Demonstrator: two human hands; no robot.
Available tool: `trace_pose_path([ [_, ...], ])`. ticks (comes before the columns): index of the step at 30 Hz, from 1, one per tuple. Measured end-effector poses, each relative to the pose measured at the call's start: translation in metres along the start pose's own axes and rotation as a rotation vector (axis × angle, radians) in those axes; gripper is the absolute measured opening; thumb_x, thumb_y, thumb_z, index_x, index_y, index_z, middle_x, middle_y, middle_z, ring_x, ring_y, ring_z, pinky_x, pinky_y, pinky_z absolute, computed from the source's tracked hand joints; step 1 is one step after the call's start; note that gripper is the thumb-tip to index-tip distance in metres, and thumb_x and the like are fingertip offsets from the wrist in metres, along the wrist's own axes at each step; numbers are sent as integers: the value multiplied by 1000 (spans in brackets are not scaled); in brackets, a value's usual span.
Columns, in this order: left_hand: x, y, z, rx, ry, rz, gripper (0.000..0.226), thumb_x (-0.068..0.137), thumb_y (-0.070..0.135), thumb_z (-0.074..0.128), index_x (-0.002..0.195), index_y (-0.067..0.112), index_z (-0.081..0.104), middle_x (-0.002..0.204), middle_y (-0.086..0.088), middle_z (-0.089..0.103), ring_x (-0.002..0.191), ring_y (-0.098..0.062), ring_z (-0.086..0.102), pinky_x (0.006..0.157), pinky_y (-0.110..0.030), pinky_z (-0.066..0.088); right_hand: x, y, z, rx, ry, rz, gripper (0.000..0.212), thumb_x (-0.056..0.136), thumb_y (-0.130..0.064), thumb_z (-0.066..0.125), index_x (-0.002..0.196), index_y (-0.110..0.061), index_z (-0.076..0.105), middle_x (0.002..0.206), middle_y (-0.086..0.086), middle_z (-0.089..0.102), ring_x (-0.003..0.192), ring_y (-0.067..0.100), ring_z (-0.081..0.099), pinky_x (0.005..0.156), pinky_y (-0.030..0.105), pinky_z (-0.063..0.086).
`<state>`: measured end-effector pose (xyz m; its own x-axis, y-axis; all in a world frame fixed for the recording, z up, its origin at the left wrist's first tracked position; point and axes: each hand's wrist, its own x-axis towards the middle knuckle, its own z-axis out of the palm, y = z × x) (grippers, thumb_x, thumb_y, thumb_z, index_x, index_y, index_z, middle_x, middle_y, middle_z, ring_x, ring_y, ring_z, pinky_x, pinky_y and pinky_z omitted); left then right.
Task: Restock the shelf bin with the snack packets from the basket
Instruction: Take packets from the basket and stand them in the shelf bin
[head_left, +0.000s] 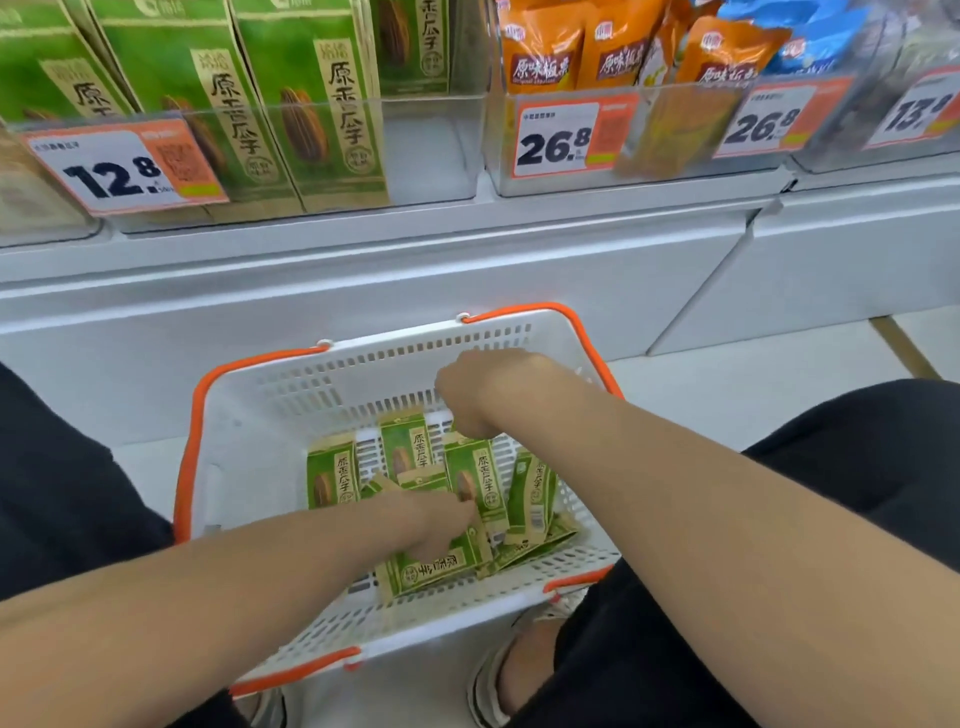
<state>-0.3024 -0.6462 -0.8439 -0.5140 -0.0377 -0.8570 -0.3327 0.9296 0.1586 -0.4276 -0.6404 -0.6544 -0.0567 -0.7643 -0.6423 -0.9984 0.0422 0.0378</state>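
Observation:
A white basket (291, 395) with orange handles stands on the floor between my knees. Several green snack packets (332, 475) lie and lean in it. My left hand (439, 519) reaches down among the packets in the middle, its fingertips hidden between them. My right hand (485, 389) is curled over the far side of the basket, its fingers pinched on the top edge of an upright green packet (475, 475). Above, the clear shelf bin (431, 150) holds matching green packets (306, 98) standing in a row, with a gap at its right end.
A 12.8 price tag (124, 169) hangs on the bin's front. A neighbouring bin (639, 140) to the right holds orange packets, with blue ones further right. The white shelf base (415, 270) runs behind the basket. My sandalled foot (519, 670) is beside the basket's near corner.

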Motion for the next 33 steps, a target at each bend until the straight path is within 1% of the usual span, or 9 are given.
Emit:
trace_pose_path([
  [3, 4, 3, 17, -63, -35, -3, 84, 96, -1, 48, 166, 3, 1, 162, -26, 26, 136, -43, 49, 109, -51, 52, 3, -4, 0, -5, -1, -20, 24, 98, -5, 54, 121, -12, 60, 99, 3, 60, 86, 22, 63, 76, 38, 53],
  [10, -3, 2, 4, -128, 125, 25, 28, 104, 29, 63, 123, 8, 64, 120, -9, 55, 105, -31, 61, 94, -43, 54, 7, -2, 1, -12, -17, -14, 18, 98, -2, 54, 112, -12, 58, 90, 2, 54, 73, 18, 54, 72, 37, 47],
  [13, -7, 2, 3, -131, 177, 18, 9, 105, 18, 56, 98, 14, 60, 107, -7, 58, 100, -31, 61, 90, -46, 56, 8, 1, 1, -3, -13, -12, 14, 100, -5, 54, 112, -12, 55, 89, 2, 55, 73, 17, 55, 72, 37, 47],
  [16, -10, -10, -7, -272, 260, -14, 10, 105, 13, 52, 102, 22, 55, 105, -2, 64, 102, -26, 62, 100, -51, 52, 5, 6, -4, 21, -31, 10, 8, 101, -6, 55, 109, -9, 55, 88, 2, 54, 72, 17, 55, 68, 34, 48],
  [19, -19, -24, -25, -561, 481, -11, 13, 110, 22, 44, 117, 25, 56, 106, 1, 67, 98, -21, 64, 94, -43, 53, -3, 10, -12, 15, -47, 41, 20, 98, 0, 51, 82, -11, 45, 82, 2, 52, 69, 19, 52, 71, 33, 48],
  [22, -45, -30, -51, -781, 835, 6, 15, 114, 23, 37, 115, 20, 51, 93, 5, 63, 86, -18, 61, 72, -28, 44, -5, 16, -16, 17, -31, 80, 15, 99, -7, 51, 84, -10, 50, 92, 6, 60, 81, 24, 61, 83, 38, 57],
  [24, -63, -33, -67, -890, 1097, -26, 20, 115, 25, 35, 113, 18, 54, 93, 10, 60, 86, -14, 57, 69, -24, 38, -7, 23, -19, 143, 42, 104, 6, 100, -14, 52, 99, -11, 56, 102, 9, 63, 86, 25, 63, 86, 40, 57],
  [27, -84, -36, -85, -997, 1411, -4, 30, 116, 27, 32, 116, 15, 59, 100, 6, 62, 93, -14, 58, 76, -28, 39, -14, 35, -27, 511, 196, 126, 39, 98, -30, 65, 131, -12, 55, 123, 8, 64, 110, 31, 63, 89, 39, 52],
  [33, -130, -31, -122, -1099, 1687, -13, 28, 115, 32, 33, 104, 19, 55, 88, 10, 62, 82, 0, 57, 68, -21, 40, -35, 29, -46, 1043, 538, 13, 26, 81, -7, 84, 101, -8, 68, 84, 19, 75, 74, 36, 77, 67, 56, 63],
])
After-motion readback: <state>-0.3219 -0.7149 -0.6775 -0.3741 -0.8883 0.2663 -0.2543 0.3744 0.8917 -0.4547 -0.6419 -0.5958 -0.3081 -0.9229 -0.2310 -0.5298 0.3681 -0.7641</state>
